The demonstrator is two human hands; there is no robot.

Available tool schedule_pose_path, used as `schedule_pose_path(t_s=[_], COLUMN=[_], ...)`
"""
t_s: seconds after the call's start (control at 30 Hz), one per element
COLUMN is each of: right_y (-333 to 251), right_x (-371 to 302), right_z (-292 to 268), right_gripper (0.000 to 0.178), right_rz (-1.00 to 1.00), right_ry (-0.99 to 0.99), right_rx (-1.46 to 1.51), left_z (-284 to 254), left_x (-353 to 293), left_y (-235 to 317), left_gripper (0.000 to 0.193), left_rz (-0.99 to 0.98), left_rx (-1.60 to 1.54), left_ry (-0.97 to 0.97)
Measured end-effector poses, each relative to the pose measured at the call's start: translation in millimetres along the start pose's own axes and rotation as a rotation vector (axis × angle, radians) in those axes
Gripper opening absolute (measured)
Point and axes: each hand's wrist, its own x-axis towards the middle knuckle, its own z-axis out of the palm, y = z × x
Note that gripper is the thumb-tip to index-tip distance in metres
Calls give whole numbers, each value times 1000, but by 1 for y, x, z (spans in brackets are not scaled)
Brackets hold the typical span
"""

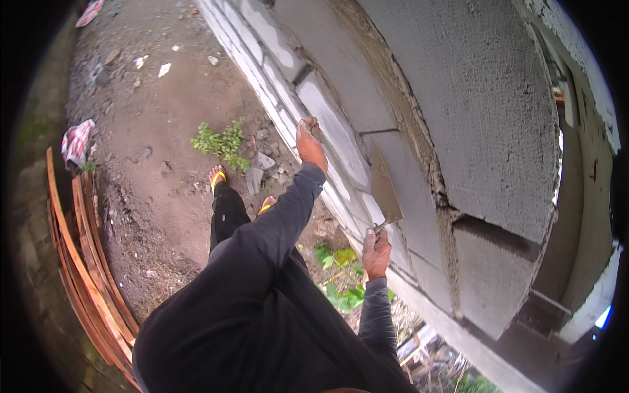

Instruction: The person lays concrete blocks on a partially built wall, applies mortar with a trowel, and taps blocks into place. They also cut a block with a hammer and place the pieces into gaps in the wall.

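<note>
My right hand (376,253) is closed around the handle of a trowel (385,187). Its flat, pointed blade, greyish brown, lies close along the face of the block wall (354,92). Farther up the wall, my left hand (310,142) is held near the lower blocks with its fingers curled in. Whether anything is inside those fingers is hidden. Pale, whitish blocks (331,128) run beside both hands, and rough mortar joints (409,98) separate the larger grey blocks.
Reddish-brown wooden planks (88,262) lie in a pile at the left. Leafy weeds (223,142) and broken block pieces (257,171) are on the dirt near my feet in yellow sandals. A concrete ledge (458,344) runs along the wall's base; a red-and-white sack (77,143) lies beyond the planks.
</note>
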Motion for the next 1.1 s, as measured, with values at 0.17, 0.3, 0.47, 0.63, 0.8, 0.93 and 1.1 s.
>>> schedule_pose_path(t_s=[0.17, 0.3, 0.47, 0.63, 0.8, 0.93, 1.1], right_y=[-46, -64, -87, -91, -129, -207, -297], right_x=[51, 89, 124, 162, 200, 215, 231], right_z=[58, 115, 148, 200, 232, 246, 252], right_gripper=[35, 35, 38, 56, 37, 46, 50], right_rz=[-25, -115, -177, -158, 58, 219, 343], right_ry=[-26, -25, -121, -127, -259, -236, -139], right_rx=[-60, 29, 252, 570, 826, 775, 953], left_z=[39, 92, 72, 89, 128, 135, 172], left_x=[18, 17, 33, 75, 119, 180, 215], left_y=[-1, 9, 9, 35, 94, 110, 162], left_gripper=[50, 49, 47, 48, 58, 59, 54], left_rz=[230, 240, 634, 777, 498, 533, 398], left_rx=[315, 127, 943, 1120, 664, 733, 570], left_ry=[-55, 28, -79, -135, -152, -125, -153])
